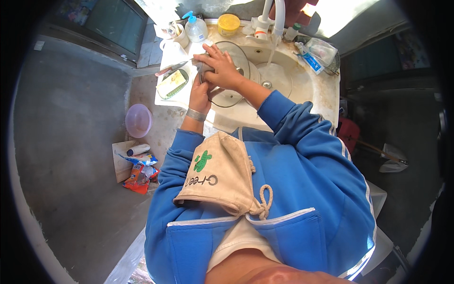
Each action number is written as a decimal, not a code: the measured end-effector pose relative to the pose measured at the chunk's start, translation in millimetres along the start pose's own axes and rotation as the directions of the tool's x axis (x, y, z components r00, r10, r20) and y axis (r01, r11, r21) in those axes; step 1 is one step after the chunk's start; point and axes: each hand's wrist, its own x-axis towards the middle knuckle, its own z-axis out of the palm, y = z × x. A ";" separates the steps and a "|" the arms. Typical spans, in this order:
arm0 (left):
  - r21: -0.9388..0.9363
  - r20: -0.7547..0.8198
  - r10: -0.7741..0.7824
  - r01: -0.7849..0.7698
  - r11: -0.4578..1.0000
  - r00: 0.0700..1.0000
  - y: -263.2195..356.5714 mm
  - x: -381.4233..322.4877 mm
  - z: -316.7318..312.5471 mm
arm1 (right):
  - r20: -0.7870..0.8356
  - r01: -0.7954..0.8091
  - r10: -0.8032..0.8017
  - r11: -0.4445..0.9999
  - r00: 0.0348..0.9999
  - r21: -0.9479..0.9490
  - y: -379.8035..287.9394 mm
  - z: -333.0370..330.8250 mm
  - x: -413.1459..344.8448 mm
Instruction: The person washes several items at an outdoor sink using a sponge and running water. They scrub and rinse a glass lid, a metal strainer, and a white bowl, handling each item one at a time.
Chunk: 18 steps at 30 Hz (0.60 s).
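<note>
A round clear glass pot lid (227,97) with a thin rim is tilted over the left part of the washbasin (301,81). My left hand (200,95) grips the lid at its left edge, the fingertips partly hidden. Across the upper left of the lid lies my right hand (223,71), fingers extended, over a greyish pad or cloth (203,66) pressed against the rim. What the pad is made of cannot be made out. Water (272,53) runs from the white faucet (262,26) into the basin, right of the lid.
Left of my hands are a knife (172,67) and a soap bar (171,84) in a green dish (182,85). Behind stand a pump bottle (195,30), a cup (181,38) and a yellow-lidded tub (228,24). A tube (312,63) lies at right; a purple basin (138,120) is below left.
</note>
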 end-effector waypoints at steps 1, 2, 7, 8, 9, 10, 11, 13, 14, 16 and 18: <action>0.005 -0.034 -0.026 0.026 1.000 0.999 1.4 -0.2 -0.2 | -0.089 0.056 -0.050 0.996 0.995 0.070 -0.3 -2.3 -0.8; -0.008 -0.002 -0.014 0.014 1.000 1.000 3.2 -0.6 0.1 | -0.134 0.081 -0.066 0.991 0.989 0.110 0.1 -5.5 -1.0; -0.096 0.033 -0.005 0.009 0.995 0.999 10.5 -5.7 2.6 | -0.373 -0.001 0.091 0.972 0.923 0.236 12.4 -23.2 6.9; -0.102 0.029 -0.010 0.013 0.995 1.000 11.3 -6.8 3.1 | -0.429 -0.013 0.143 0.956 0.892 0.293 14.7 -25.1 8.6; -0.099 0.030 -0.003 0.006 0.995 1.000 11.6 -7.7 3.8 | -0.374 -0.065 0.278 0.869 0.885 0.491 17.4 -27.5 10.3; -0.090 0.019 -0.002 0.004 0.996 1.000 11.7 -8.4 4.2 | -0.263 -0.146 0.404 0.742 0.876 0.654 20.6 -30.5 12.1; -0.083 0.008 -0.002 0.003 0.997 1.000 11.4 -8.7 4.5 | -0.148 -0.197 0.497 0.575 0.855 0.794 24.7 -34.7 14.6; -0.072 -0.002 0.004 -0.004 0.997 1.000 10.4 -9.0 4.5 | 0.007 -0.260 0.565 0.370 0.825 0.892 32.2 -43.3 18.8; -0.065 0.002 0.010 -0.010 0.998 1.000 9.9 -9.1 4.5 | 0.108 -0.270 0.584 0.198 0.804 0.942 35.5 -47.8 20.4; -0.067 -0.012 0.013 -0.013 0.998 1.000 9.3 -8.7 4.7 | 0.248 -0.258 0.518 -0.054 0.818 0.965 40.4 -55.3 20.3; -0.060 -0.014 0.014 -0.015 0.998 1.000 8.9 -8.1 5.3 | 0.303 -0.235 0.448 -0.201 0.841 0.951 41.2 -57.9 16.9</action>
